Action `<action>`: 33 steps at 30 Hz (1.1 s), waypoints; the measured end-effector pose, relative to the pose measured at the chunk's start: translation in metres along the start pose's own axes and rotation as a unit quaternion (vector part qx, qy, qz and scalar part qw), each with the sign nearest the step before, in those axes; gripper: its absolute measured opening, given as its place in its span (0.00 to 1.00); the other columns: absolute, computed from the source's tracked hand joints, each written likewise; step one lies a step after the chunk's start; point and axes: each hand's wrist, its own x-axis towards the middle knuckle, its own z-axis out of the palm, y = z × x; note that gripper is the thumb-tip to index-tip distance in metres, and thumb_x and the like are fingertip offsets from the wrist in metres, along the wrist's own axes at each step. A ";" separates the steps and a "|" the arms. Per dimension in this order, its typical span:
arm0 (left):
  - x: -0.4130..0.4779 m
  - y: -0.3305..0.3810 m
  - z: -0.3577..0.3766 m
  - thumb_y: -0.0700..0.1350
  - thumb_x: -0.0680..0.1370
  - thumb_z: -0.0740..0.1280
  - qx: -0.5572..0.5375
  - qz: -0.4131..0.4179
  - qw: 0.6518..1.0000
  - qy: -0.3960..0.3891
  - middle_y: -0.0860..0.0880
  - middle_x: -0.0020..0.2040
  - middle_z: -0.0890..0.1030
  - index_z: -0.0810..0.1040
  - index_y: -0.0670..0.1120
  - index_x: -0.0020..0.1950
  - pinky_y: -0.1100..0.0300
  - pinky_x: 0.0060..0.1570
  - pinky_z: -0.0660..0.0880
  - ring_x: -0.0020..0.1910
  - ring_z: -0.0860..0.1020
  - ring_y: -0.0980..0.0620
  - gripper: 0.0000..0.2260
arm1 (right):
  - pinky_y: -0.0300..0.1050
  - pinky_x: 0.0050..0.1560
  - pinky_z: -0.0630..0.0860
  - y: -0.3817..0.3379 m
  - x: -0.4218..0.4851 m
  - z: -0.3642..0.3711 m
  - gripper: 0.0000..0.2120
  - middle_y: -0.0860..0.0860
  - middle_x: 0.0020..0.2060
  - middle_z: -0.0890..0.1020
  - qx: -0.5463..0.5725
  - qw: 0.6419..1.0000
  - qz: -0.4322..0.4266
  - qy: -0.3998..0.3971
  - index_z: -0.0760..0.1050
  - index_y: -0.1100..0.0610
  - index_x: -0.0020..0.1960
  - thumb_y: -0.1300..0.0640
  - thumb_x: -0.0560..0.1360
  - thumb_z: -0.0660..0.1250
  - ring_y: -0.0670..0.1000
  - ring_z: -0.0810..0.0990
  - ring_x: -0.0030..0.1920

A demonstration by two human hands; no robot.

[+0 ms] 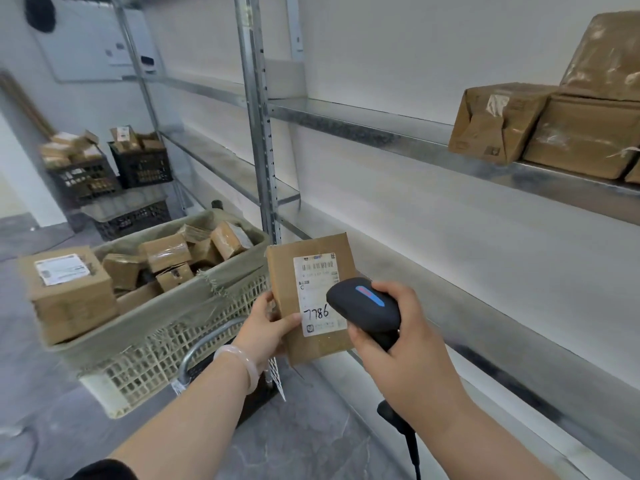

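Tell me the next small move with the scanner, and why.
Probably draw the barcode scanner back a little and aim it up at the barcode: the right hand holds it close over the lower corner of the shipping label, while the barcode sits at the top. The left hand holds the parcel facing it.

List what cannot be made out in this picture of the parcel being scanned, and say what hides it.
Head view: small print on the label is unreadably blurred; the scanner covers its lower right corner.
Head view: the right hand hides most of the scanner's handle.
Head view: the bottom edge cuts off the scanner cable.
Head view: the shelf boxes run off the right edge.
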 end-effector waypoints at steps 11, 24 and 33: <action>0.039 0.013 -0.083 0.41 0.77 0.73 -0.019 -0.007 0.999 0.042 0.50 0.60 0.81 0.62 0.56 0.74 0.38 0.55 0.79 0.59 0.80 0.45 0.31 | 0.41 0.39 0.77 -0.043 0.033 0.054 0.20 0.32 0.44 0.79 -0.039 0.998 0.017 -0.047 0.63 0.34 0.56 0.51 0.74 0.69 0.43 0.80 0.38; 0.111 0.024 -0.180 0.39 0.76 0.74 -0.053 -0.045 0.997 0.040 0.46 0.62 0.81 0.62 0.56 0.76 0.44 0.45 0.82 0.58 0.80 0.44 0.33 | 0.47 0.43 0.79 -0.069 0.095 0.163 0.20 0.38 0.41 0.81 -0.054 0.996 0.053 -0.045 0.63 0.33 0.57 0.48 0.73 0.70 0.44 0.81 0.40; 0.140 0.033 -0.236 0.42 0.78 0.72 -0.085 -0.062 0.993 0.045 0.48 0.60 0.83 0.67 0.52 0.74 0.40 0.51 0.81 0.57 0.82 0.43 0.26 | 0.42 0.50 0.77 -0.041 0.155 0.251 0.22 0.35 0.50 0.79 -0.034 0.994 0.082 -0.059 0.64 0.36 0.62 0.50 0.74 0.71 0.38 0.78 0.49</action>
